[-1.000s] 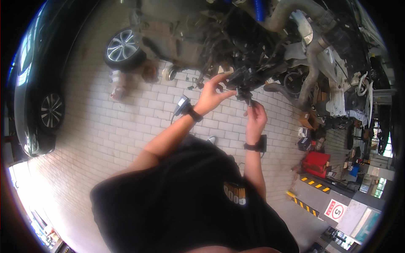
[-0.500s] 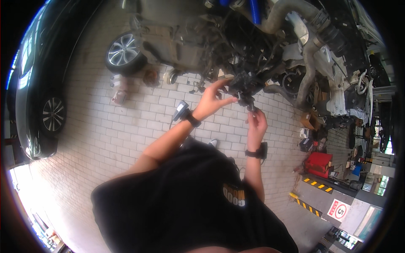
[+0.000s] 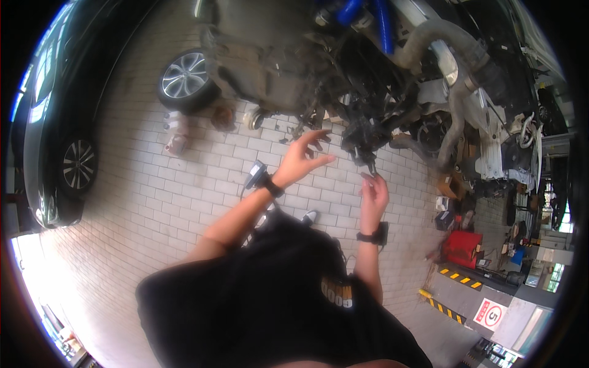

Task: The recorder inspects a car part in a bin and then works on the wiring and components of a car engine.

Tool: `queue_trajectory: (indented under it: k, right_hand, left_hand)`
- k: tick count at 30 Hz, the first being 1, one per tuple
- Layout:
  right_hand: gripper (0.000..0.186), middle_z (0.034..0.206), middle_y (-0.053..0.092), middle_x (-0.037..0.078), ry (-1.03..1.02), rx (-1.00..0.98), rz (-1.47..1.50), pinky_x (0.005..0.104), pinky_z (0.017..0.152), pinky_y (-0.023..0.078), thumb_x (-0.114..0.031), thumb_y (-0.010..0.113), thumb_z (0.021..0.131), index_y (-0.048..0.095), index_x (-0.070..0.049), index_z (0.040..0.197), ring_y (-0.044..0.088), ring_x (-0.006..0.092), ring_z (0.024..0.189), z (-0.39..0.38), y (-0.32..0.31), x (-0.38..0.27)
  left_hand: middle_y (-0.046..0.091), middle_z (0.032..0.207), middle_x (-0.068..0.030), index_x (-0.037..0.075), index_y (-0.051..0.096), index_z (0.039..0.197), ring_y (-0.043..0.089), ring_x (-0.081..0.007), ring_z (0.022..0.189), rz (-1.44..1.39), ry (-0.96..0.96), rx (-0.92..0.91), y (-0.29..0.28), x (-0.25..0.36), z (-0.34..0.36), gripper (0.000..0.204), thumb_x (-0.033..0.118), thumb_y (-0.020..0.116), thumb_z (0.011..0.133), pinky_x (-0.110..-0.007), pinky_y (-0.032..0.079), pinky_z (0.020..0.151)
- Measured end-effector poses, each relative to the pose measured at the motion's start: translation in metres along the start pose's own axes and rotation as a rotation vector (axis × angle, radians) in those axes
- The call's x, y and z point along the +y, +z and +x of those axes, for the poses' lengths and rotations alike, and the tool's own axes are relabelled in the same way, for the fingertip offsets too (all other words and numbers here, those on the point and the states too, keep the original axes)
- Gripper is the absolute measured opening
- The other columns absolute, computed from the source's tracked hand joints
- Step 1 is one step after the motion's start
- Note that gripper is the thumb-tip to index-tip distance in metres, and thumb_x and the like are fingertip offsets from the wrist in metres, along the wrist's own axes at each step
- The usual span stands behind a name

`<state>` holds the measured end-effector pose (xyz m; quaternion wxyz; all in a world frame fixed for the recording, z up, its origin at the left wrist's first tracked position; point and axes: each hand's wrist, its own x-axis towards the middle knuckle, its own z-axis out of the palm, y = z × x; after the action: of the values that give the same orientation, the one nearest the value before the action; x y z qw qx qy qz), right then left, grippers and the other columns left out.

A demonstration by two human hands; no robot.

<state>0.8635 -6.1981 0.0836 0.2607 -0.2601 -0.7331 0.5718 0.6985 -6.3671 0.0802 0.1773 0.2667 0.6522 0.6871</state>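
Note:
My left hand (image 3: 302,161) is open, its thumb and fingers spread, a short gap to the left of a black mechanical part (image 3: 361,140). That part hangs from the underside of the raised vehicle assembly (image 3: 276,67), and a narrow stub (image 3: 372,169) points down from it. Just below the stub, the fingertips of my right hand (image 3: 375,195) are pinched together. What lies between them, if anything, is too small to make out.
Beyond my left hand, a wheel (image 3: 186,76) and stained plastic jugs (image 3: 177,136) rest on the brick floor (image 3: 202,184). Blue hoses (image 3: 384,27) and a thick grey pipe (image 3: 457,116) run overhead. A dark car (image 3: 61,141) stands left; a red box (image 3: 461,247) and striped lift base (image 3: 460,279) are right.
My left hand has let go of the black part and moved away to the left. My right hand has dropped slightly below the part's lower end. The view has shifted a little.

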Motion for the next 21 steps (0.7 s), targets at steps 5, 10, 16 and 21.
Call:
queue_trajectory:
  k: [5, 10, 16, 21]
  right_hand:
    - [0.03, 0.098, 0.066, 0.009, 0.044, -0.017, -0.021, 0.0187, 0.057, 0.043, -0.006, 0.058, 0.087, 0.051, 0.001, 0.115, 0.051, 0.0062, 0.062, -0.008, -0.007, -0.004]
    - [0.03, 0.1, 0.065, 0.01, 0.028, 0.006, -0.013, 0.0182, 0.058, 0.042, -0.005, 0.057, 0.088, 0.051, 0.001, 0.116, 0.051, 0.0058, 0.063, -0.015, -0.024, -0.003]
    - [0.031, 0.102, 0.065, 0.01, 0.024, 0.059, 0.025, 0.0179, 0.058, 0.041, -0.004, 0.056, 0.088, 0.051, 0.001, 0.118, 0.048, 0.0053, 0.063, -0.034, -0.073, 0.009]
    - [0.031, 0.103, 0.064, 0.011, -0.006, 0.133, 0.029, 0.0184, 0.058, 0.041, -0.006, 0.054, 0.089, 0.051, 0.0, 0.119, 0.049, 0.006, 0.065, -0.053, -0.132, 0.026]
  left_hand:
    - [0.06, 0.108, -0.0006, 0.006, 0.052, 0.125, 0.051, -0.0079, 0.084, -0.008, -0.047, -0.017, -0.002, -0.009, -0.008, 0.055, 0.019, 0.073, 0.076, -0.02, 0.041, 0.069]
    - [0.06, 0.109, -0.0028, 0.005, 0.053, 0.124, 0.052, -0.0076, 0.085, 0.006, -0.056, 0.011, 0.003, -0.018, -0.008, 0.052, 0.02, 0.072, 0.079, -0.021, 0.042, 0.068]
    - [0.061, 0.098, -0.001, 0.002, 0.056, 0.119, 0.054, -0.0058, 0.082, -0.12, 0.127, 0.316, -0.017, -0.002, 0.008, 0.035, 0.014, 0.062, 0.087, -0.02, 0.043, 0.068]
    - [0.059, 0.076, 0.0033, 0.002, 0.067, 0.102, 0.047, -0.0024, 0.065, -0.06, 0.186, 0.741, -0.049, 0.047, 0.014, 0.024, 0.021, 0.06, 0.09, -0.017, 0.036, 0.056]
